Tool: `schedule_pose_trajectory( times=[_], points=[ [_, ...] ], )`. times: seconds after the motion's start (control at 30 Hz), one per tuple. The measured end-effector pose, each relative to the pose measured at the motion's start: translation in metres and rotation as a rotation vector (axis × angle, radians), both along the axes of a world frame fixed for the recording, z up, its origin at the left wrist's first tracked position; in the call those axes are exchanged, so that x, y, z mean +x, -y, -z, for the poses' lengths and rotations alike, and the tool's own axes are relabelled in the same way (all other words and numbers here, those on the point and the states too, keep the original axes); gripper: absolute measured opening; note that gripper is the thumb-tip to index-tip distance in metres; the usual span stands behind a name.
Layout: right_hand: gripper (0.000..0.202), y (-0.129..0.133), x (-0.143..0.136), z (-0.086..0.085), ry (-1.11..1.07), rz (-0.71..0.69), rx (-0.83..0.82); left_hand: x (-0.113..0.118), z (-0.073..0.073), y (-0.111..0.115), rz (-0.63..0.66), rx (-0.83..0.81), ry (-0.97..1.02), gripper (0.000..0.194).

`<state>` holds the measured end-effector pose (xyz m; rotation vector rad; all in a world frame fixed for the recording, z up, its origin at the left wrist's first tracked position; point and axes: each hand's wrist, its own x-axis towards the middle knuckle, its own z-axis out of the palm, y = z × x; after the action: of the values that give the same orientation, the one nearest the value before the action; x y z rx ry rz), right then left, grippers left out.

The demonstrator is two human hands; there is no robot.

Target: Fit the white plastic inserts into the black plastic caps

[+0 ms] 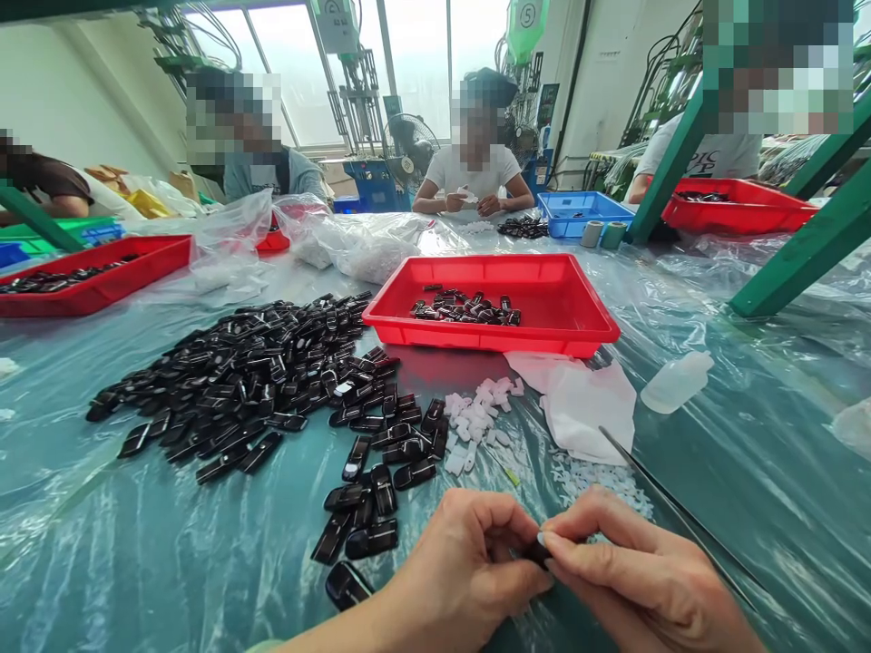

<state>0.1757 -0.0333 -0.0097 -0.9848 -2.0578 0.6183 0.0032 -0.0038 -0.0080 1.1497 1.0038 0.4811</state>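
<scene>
My left hand (469,562) is closed on a small black plastic piece (537,550), mostly hidden by the fingers. Thumb and fingers of my right hand (640,567) pinch a tiny whitish piece (543,537) against it. Left of the hands, several loose black pieces (371,540) with glossy faces lie on the plastic sheeting, trailing from a large pile (251,372). Just beyond my hands are a heap of small white parts (480,413) and scattered tiny translucent bits (599,481). Dark metal tweezers (636,464) rest beside my right hand, tips pointing away.
A red tray (490,342) with black pieces stands ahead. Right of it lie crumpled white sheeting (589,408) and a translucent bottle (677,381). Green posts (809,240) rise at the right. Co-workers (473,172) sit across the table near more trays, including a blue tray (585,213).
</scene>
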Motion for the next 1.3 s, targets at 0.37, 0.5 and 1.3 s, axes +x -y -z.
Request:
schedule_pose_trajectory(
  times=[0.37, 0.5, 1.3],
  points=[
    [0.018, 0.0, -0.006, 0.005, -0.044, 0.033, -0.206, 0.0, -0.001, 0.0, -0.011, -0.047, 0.014, 0.009],
    [0.017, -0.01, 0.002, -0.002, -0.006, -0.001, -0.165, 0.001, -0.002, -0.002, -0.034, -0.067, 0.026, 0.009],
    [0.019, -0.033, 0.008, 0.002, 0.418, 0.262, 0.004, -0.002, -0.016, -0.012, -0.048, -0.169, 0.054, 0.014]
  ],
)
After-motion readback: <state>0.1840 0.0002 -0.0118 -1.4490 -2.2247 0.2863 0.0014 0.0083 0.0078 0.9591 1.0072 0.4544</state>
